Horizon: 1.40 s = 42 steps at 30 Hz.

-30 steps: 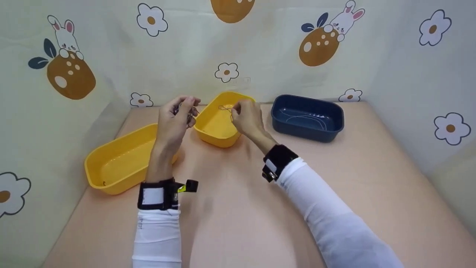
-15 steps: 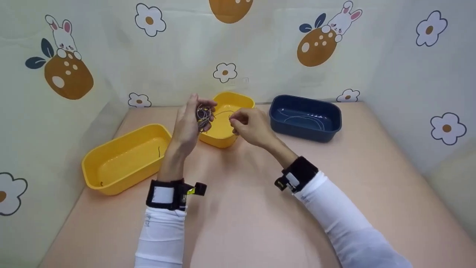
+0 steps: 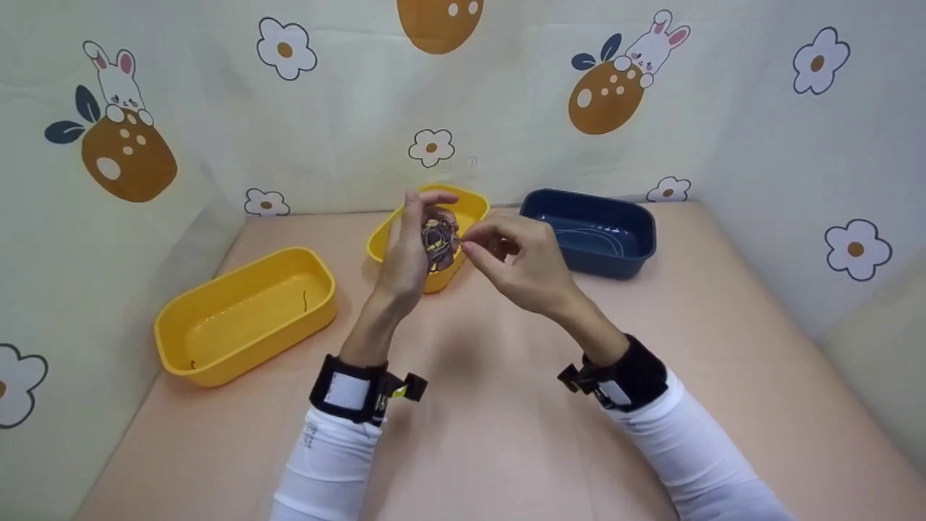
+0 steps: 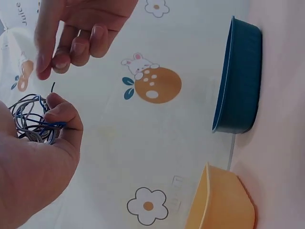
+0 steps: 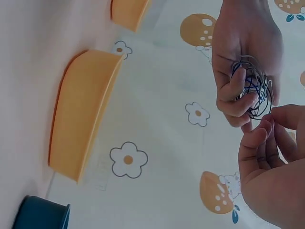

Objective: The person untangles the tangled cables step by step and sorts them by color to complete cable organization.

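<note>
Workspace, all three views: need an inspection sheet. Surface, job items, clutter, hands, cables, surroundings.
Surface: peach tabletop, no spill seen.
Job items: wire bundle, tangled; left yellow bin with two short dark pieces inside; middle yellow bin, partly hidden behind the left hand; blue bin with a pale strand inside.
Clutter: nothing seen.
Hands: left hand holds the bundle; right hand has fingertips at its edge, grip on a strand unclear. Black wristband on each arm.
Cables: nothing seen besides the bundle's wires.
Surroundings: pale sheeting printed with rabbits, fruit and flowers.
</note>
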{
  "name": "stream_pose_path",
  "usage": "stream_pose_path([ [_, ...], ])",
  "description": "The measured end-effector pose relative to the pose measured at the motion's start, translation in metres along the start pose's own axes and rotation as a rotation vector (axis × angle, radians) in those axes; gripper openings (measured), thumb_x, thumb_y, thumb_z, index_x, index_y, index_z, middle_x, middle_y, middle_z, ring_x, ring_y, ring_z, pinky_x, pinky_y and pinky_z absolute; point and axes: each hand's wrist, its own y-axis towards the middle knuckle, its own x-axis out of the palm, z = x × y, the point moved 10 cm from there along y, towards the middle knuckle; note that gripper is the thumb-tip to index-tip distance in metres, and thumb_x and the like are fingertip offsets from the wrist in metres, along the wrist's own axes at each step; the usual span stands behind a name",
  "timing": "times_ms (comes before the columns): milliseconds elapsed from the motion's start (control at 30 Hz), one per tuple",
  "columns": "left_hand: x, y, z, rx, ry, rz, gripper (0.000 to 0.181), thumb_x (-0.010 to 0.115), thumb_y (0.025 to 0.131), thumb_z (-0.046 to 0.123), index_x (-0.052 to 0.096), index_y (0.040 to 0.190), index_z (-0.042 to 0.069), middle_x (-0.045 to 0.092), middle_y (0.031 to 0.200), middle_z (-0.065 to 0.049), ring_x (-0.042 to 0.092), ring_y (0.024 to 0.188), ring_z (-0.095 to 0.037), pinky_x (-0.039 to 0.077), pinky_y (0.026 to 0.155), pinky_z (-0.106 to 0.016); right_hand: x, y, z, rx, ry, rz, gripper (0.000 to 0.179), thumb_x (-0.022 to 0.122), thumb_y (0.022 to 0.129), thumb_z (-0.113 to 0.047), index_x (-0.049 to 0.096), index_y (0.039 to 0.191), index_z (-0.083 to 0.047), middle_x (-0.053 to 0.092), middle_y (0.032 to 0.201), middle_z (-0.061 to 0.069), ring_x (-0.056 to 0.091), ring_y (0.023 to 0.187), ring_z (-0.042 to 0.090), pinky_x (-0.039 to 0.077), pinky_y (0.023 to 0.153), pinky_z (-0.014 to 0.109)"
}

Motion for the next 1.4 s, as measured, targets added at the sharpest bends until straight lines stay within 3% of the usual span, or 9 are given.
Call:
stream_pose_path([
  [200,0.018,-0.003,0.002,0.034,0.012,-0.032,0.063,0.017,0.123,0.040,0.065,0.139,0.004,0.059,0.111,-0.007,0.056,0.085,-0.020,0.050,0.063,-0.021,0.005,-0.008,-0.024,-0.231,-0.134,0.018,0.015,0.087,0.099,-0.010,0.080,0.110,-0.003,0.069,0.090,0.014,0.059,0.072,0.018,0.046,0.063,0.021],
  [433,0.035,-0.007,0.000,0.011,-0.004,-0.130,0.068,0.014,0.121,0.043,0.062,0.141,0.000,0.061,0.107,-0.005,0.058,0.085,-0.018,0.046,0.066,-0.020,0.001,-0.011,-0.025,-0.299,-0.220,0.106,0.010,0.086,0.099,-0.007,0.078,0.101,-0.002,0.068,0.088,0.013,0.059,0.070,0.024,0.045,0.062,0.023],
  [567,0.040,-0.008,-0.002,-0.005,0.024,-0.194,0.061,0.023,0.119,0.042,0.060,0.147,0.003,0.064,0.114,-0.008,0.060,0.092,-0.019,0.049,0.074,-0.023,-0.005,-0.011,-0.018,-0.249,-0.204,0.135,0.006,0.083,0.101,-0.006,0.078,0.100,-0.003,0.072,0.090,0.012,0.060,0.070,0.022,0.046,0.063,0.022],
  [700,0.038,-0.008,-0.001,0.004,0.089,-0.241,0.044,0.044,0.119,0.033,0.058,0.151,0.006,0.065,0.131,-0.011,0.059,0.097,-0.021,0.050,0.080,-0.025,-0.014,-0.011,-0.007,-0.159,-0.136,0.164,0.004,0.080,0.103,-0.007,0.078,0.104,-0.003,0.073,0.092,0.012,0.058,0.072,0.016,0.045,0.065,0.021],
  [800,0.035,-0.009,0.000,0.015,0.138,-0.251,0.040,0.063,0.115,0.024,0.060,0.153,0.010,0.064,0.146,-0.009,0.065,0.111,-0.021,0.058,0.091,-0.023,-0.019,-0.010,0.000,-0.093,-0.058,0.168,0.006,0.079,0.104,-0.007,0.079,0.106,-0.002,0.074,0.096,0.014,0.057,0.074,0.013,0.045,0.065,0.020],
  [933,0.032,-0.009,0.001,0.017,0.163,-0.229,0.048,0.078,0.109,0.019,0.063,0.153,0.011,0.069,0.145,-0.010,0.069,0.116,-0.022,0.062,0.094,-0.022,-0.021,-0.007,0.009,-0.011,0.021,0.152,0.009,0.079,0.105,-0.007,0.079,0.107,0.001,0.076,0.100,0.016,0.057,0.077,0.011,0.046,0.066,0.018],
  [1067,0.029,-0.006,0.002,0.034,0.148,-0.190,0.042,0.075,0.110,0.013,0.066,0.149,0.002,0.073,0.133,-0.013,0.066,0.099,-0.021,0.055,0.076,-0.020,-0.022,-0.007,0.017,0.051,0.128,0.140,0.011,0.076,0.107,-0.005,0.077,0.111,0.005,0.076,0.103,0.014,0.063,0.080,0.012,0.053,0.070,0.017],
  [1233,0.024,-0.006,0.005,0.063,0.147,-0.160,0.028,0.073,0.110,0.009,0.073,0.136,0.000,0.076,0.119,-0.017,0.068,0.091,-0.019,0.056,0.072,-0.019,-0.025,-0.007,0.028,0.127,0.310,0.148,0.007,0.072,0.109,-0.004,0.073,0.109,0.002,0.074,0.101,0.007,0.069,0.085,0.018,0.059,0.075,0.022],
  [1400,0.020,-0.006,0.010,0.087,0.166,-0.153,0.023,0.071,0.111,0.007,0.077,0.131,-0.001,0.076,0.107,-0.010,0.065,0.085,-0.018,0.056,0.070,-0.019,-0.029,-0.010,0.040,0.232,0.552,0.189,0.006,0.066,0.112,-0.002,0.072,0.110,-0.002,0.079,0.107,0.010,0.074,0.089,0.019,0.065,0.081,0.026],
])
